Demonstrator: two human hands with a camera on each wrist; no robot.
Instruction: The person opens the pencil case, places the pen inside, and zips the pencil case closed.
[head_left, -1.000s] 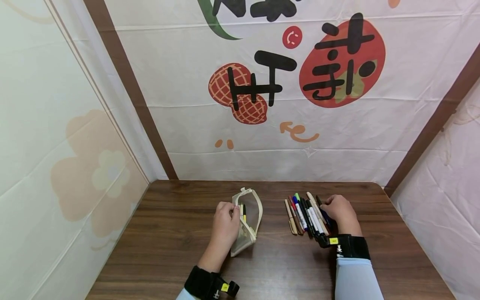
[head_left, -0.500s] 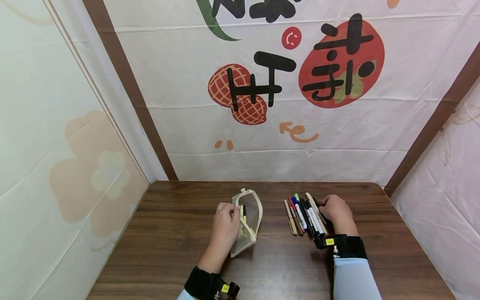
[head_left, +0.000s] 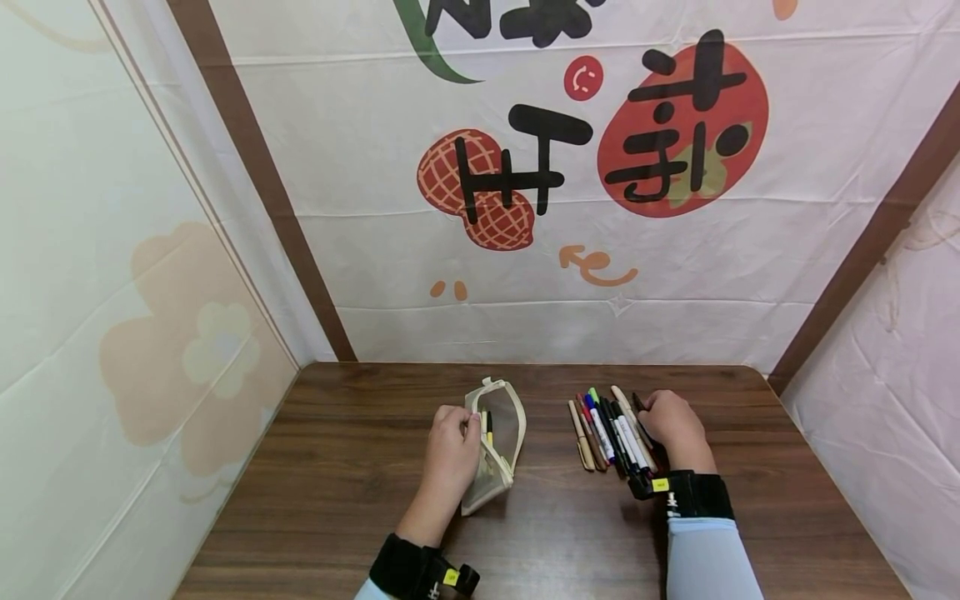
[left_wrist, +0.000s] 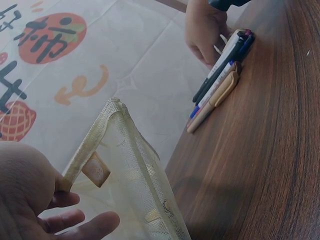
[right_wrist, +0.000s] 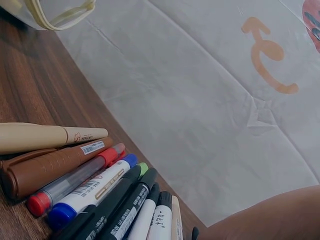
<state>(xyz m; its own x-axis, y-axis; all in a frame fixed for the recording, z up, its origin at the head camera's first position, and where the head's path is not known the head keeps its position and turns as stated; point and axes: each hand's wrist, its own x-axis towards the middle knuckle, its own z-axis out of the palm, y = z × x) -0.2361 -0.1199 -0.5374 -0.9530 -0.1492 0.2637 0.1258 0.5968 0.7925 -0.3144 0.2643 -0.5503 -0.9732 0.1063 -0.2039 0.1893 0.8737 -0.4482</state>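
Note:
My left hand (head_left: pixel 452 446) pinches the near-left rim of a cream mesh pencil pouch (head_left: pixel 491 483), whose zipped mouth gapes open. Inside the pouch, a pen with yellow and black parts (head_left: pixel 489 427) shows. In the left wrist view, the thumb and a finger grip the pouch edge (left_wrist: pixel 92 142) while other fingers extend beside it. My right hand (head_left: pixel 675 427) is at the right end of a row of pens (head_left: pixel 615 433), its curled fingers pinching a dark pen (head_left: pixel 639 403). Most of that pen is hidden by the hand; only its dark end (right_wrist: pixel 195 233) shows in the right wrist view.
The row includes a beige pen (right_wrist: pixel 35 137), a brown pen (right_wrist: pixel 55 167), a red-capped pen (right_wrist: pixel 75 180), a blue-capped marker (right_wrist: pixel 92 190) and several black and white ones. They lie on the brown wooden table (head_left: pixel 547 533). A printed white cloth (head_left: pixel 375 250) rises behind it.
My right hand has shifted slightly left, closer against the row's right end, and the dark pen's end shows again beside the fingers. The left hand and pouch have stayed put.

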